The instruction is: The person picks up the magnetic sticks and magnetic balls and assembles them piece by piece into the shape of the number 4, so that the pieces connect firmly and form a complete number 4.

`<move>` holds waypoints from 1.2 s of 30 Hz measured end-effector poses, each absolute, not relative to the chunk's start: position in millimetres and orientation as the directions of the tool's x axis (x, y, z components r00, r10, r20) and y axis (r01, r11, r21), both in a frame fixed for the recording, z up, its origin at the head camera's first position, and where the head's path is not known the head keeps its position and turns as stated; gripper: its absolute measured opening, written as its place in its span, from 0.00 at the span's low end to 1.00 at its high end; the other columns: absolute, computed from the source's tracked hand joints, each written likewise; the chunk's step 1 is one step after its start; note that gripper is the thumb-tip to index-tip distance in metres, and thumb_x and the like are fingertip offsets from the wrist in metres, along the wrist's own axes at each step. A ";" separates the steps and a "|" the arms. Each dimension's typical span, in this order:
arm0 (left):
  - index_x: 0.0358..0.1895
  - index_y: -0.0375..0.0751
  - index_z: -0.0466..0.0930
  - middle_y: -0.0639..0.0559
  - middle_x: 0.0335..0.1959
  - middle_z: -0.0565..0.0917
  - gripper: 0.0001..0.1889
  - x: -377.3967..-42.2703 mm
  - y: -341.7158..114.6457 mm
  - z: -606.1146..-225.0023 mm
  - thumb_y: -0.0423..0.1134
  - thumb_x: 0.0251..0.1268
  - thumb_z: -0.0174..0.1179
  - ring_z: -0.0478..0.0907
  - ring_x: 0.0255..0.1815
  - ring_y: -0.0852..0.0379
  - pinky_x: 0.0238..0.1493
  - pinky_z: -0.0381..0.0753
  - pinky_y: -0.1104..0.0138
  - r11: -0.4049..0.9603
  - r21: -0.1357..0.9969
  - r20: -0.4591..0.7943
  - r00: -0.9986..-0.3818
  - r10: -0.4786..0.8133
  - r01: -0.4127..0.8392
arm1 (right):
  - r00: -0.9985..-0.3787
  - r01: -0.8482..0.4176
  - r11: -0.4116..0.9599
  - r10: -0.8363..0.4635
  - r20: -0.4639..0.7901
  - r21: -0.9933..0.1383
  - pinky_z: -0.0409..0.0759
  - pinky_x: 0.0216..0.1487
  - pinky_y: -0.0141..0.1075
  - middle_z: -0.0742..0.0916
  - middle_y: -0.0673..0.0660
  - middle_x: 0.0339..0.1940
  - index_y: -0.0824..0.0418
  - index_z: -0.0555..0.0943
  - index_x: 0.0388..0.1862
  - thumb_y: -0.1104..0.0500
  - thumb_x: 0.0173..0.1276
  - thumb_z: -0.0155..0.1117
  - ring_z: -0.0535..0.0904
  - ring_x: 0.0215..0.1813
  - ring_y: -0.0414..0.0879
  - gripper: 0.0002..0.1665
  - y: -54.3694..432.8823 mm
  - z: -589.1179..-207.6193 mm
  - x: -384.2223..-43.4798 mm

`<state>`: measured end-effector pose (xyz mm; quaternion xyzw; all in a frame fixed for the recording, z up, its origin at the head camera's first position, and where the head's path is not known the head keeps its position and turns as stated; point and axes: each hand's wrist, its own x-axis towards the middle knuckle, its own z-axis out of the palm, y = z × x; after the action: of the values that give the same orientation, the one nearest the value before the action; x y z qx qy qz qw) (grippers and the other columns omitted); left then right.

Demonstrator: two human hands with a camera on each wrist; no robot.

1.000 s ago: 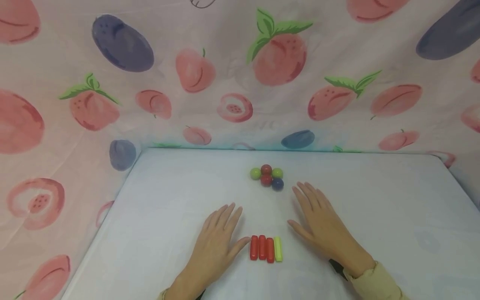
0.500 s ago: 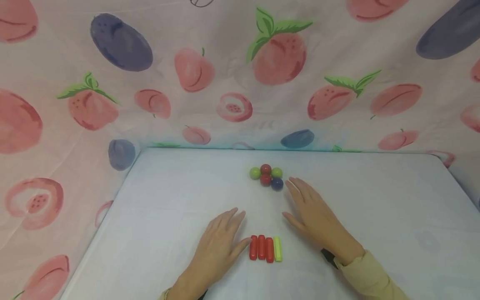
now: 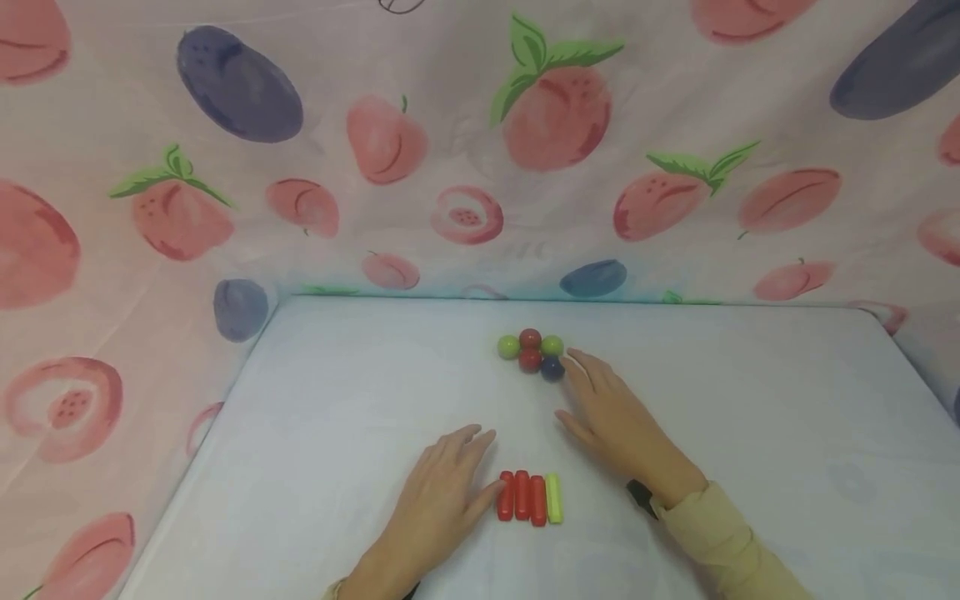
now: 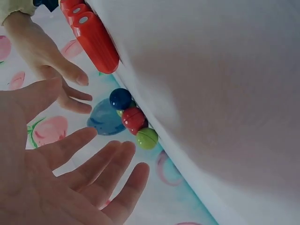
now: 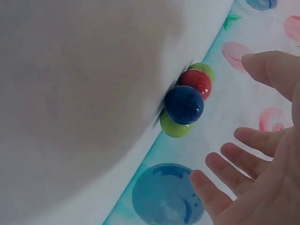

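My right hand (image 3: 613, 417) hovers beside a small cluster of shiny balls, fingers spread and holding nothing. Its fingertips overlap the edge of the blue ball (image 3: 552, 368) in the head view. Two red balls (image 3: 529, 360) and two green balls (image 3: 508, 347) sit against it; the right wrist view shows the blue ball (image 5: 183, 104) nearest. Lower on the table, three red sticks (image 3: 522, 495) and one yellow stick (image 3: 554, 498) lie side by side. With loosely bent fingers, my left hand (image 3: 438, 492) is left of the sticks, its thumb tip right at the leftmost red one.
A white-covered table (image 3: 360, 358) spreads under everything. Behind it and at the left hangs a cloth (image 3: 465, 92) printed with pink and blue fruit, meeting the table's back edge.
My right hand has moved left and slightly away from me, up to the blue ball. The left hand has shifted slightly right and nearer to me, its fingers bending more. Balls and sticks stay put.
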<state>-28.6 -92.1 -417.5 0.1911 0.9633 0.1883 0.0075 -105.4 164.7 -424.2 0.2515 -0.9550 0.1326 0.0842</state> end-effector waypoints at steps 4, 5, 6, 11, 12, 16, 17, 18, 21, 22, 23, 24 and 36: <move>0.67 0.46 0.73 0.49 0.62 0.78 0.31 -29.6 -89.6 -418.2 0.55 0.64 0.65 0.76 0.62 0.51 0.62 0.77 0.54 0.857 0.360 0.036 -0.923 0.382 0.369 | -0.859 -0.505 0.832 -0.460 0.223 -0.230 0.67 0.72 0.52 0.70 0.67 0.71 0.70 0.63 0.72 0.51 0.68 0.67 0.66 0.72 0.59 0.42 163.4 -426.8 -109.5; 0.67 0.46 0.73 0.49 0.61 0.78 0.31 -29.7 -88.7 -418.3 0.55 0.64 0.65 0.76 0.61 0.52 0.62 0.78 0.55 0.857 0.361 0.023 -0.922 0.387 0.369 | -0.860 -0.505 0.830 -0.461 0.220 -0.235 0.67 0.72 0.52 0.70 0.67 0.70 0.70 0.63 0.72 0.51 0.68 0.67 0.66 0.72 0.59 0.42 163.2 -427.7 -110.2; 0.67 0.46 0.73 0.49 0.61 0.78 0.30 -29.8 -87.8 -418.3 0.54 0.64 0.65 0.76 0.61 0.52 0.61 0.78 0.55 0.857 0.362 0.010 -0.920 0.391 0.368 | -0.860 -0.505 0.829 -0.461 0.218 -0.239 0.67 0.72 0.52 0.71 0.67 0.70 0.70 0.63 0.72 0.51 0.68 0.67 0.66 0.72 0.59 0.42 163.0 -428.5 -110.7; 0.66 0.45 0.74 0.50 0.59 0.79 0.29 -29.3 -84.9 -418.2 0.53 0.65 0.64 0.77 0.58 0.53 0.59 0.79 0.57 0.853 0.344 0.010 -0.909 0.416 0.393 | -0.859 -0.510 0.820 -0.465 0.216 -0.261 0.66 0.73 0.51 0.71 0.68 0.70 0.71 0.63 0.71 0.52 0.68 0.67 0.66 0.72 0.59 0.41 162.2 -433.1 -114.9; 0.66 0.45 0.74 0.50 0.59 0.79 0.29 -29.4 -84.2 -418.5 0.53 0.65 0.64 0.77 0.57 0.53 0.59 0.79 0.57 0.851 0.337 0.016 -0.907 0.421 0.402 | -0.860 -0.508 0.819 -0.463 0.216 -0.267 0.66 0.73 0.51 0.71 0.68 0.70 0.71 0.63 0.71 0.52 0.68 0.66 0.66 0.72 0.59 0.41 162.6 -434.0 -115.7; 0.65 0.44 0.75 0.50 0.58 0.79 0.28 -28.1 -80.8 -419.7 0.52 0.65 0.64 0.78 0.57 0.53 0.58 0.80 0.57 0.845 0.334 0.018 -0.899 0.437 0.417 | -0.870 -0.491 0.822 -0.448 0.204 -0.288 0.66 0.73 0.51 0.71 0.67 0.70 0.71 0.63 0.72 0.52 0.69 0.66 0.65 0.73 0.59 0.41 165.6 -436.0 -117.4; 0.65 0.44 0.75 0.50 0.58 0.79 0.27 -27.6 -80.0 -420.2 0.52 0.65 0.64 0.78 0.57 0.53 0.58 0.80 0.57 0.844 0.337 0.015 -0.899 0.437 0.416 | -0.872 -0.488 0.822 -0.446 0.203 -0.292 0.66 0.73 0.51 0.71 0.67 0.70 0.71 0.63 0.72 0.52 0.68 0.67 0.65 0.73 0.59 0.41 166.3 -436.1 -117.3; 0.64 0.44 0.76 0.50 0.58 0.79 0.27 -27.0 -79.4 -420.3 0.51 0.65 0.64 0.78 0.57 0.53 0.58 0.80 0.57 0.844 0.337 0.014 -0.899 0.438 0.417 | -0.874 -0.485 0.822 -0.443 0.200 -0.297 0.66 0.73 0.51 0.71 0.67 0.70 0.71 0.63 0.72 0.52 0.68 0.67 0.65 0.73 0.59 0.41 166.6 -435.9 -117.4; 0.64 0.44 0.76 0.49 0.58 0.80 0.27 -26.1 -78.9 -419.9 0.51 0.65 0.65 0.78 0.56 0.53 0.58 0.80 0.57 0.846 0.340 0.013 -0.901 0.433 0.411 | -0.874 -0.485 0.821 -0.445 0.196 -0.301 0.66 0.73 0.51 0.70 0.67 0.71 0.70 0.63 0.72 0.53 0.68 0.66 0.65 0.73 0.59 0.40 166.4 -435.7 -119.5; 0.64 0.44 0.76 0.49 0.58 0.80 0.27 -26.2 -78.9 -419.7 0.51 0.65 0.65 0.78 0.56 0.53 0.57 0.80 0.57 0.846 0.336 0.015 -0.901 0.434 0.413 | -0.874 -0.485 0.821 -0.445 0.194 -0.301 0.66 0.73 0.51 0.70 0.66 0.71 0.70 0.63 0.72 0.53 0.69 0.66 0.65 0.73 0.58 0.40 166.3 -435.7 -120.6; 0.64 0.44 0.76 0.49 0.58 0.80 0.27 -26.5 -78.8 -419.5 0.51 0.65 0.65 0.78 0.56 0.53 0.57 0.81 0.57 0.847 0.333 0.018 -0.900 0.435 0.415 | -0.875 -0.484 0.822 -0.445 0.191 -0.300 0.65 0.73 0.50 0.70 0.66 0.71 0.70 0.63 0.72 0.53 0.69 0.66 0.65 0.73 0.58 0.40 166.0 -435.6 -122.0; 0.64 0.44 0.76 0.49 0.57 0.80 0.27 -26.8 -78.7 -419.2 0.51 0.65 0.65 0.78 0.56 0.53 0.57 0.81 0.57 0.846 0.328 0.023 -0.899 0.437 0.420 | -0.875 -0.483 0.823 -0.445 0.188 -0.300 0.65 0.74 0.50 0.70 0.66 0.71 0.70 0.63 0.72 0.53 0.69 0.66 0.65 0.73 0.58 0.40 165.7 -435.4 -123.5; 0.63 0.45 0.77 0.51 0.55 0.81 0.30 -27.3 -79.6 -419.4 0.54 0.60 0.68 0.79 0.51 0.55 0.53 0.83 0.60 0.850 0.330 -0.042 -0.894 0.447 0.410 | -0.867 -0.497 0.813 -0.459 0.192 -0.303 0.70 0.70 0.50 0.74 0.65 0.67 0.70 0.67 0.70 0.56 0.67 0.67 0.70 0.69 0.58 0.37 158.1 -438.3 -133.8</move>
<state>-27.3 -79.6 -419.4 0.2230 0.9601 0.1583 0.0584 -133.8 158.1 -438.3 0.2516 -0.9505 0.1741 0.0549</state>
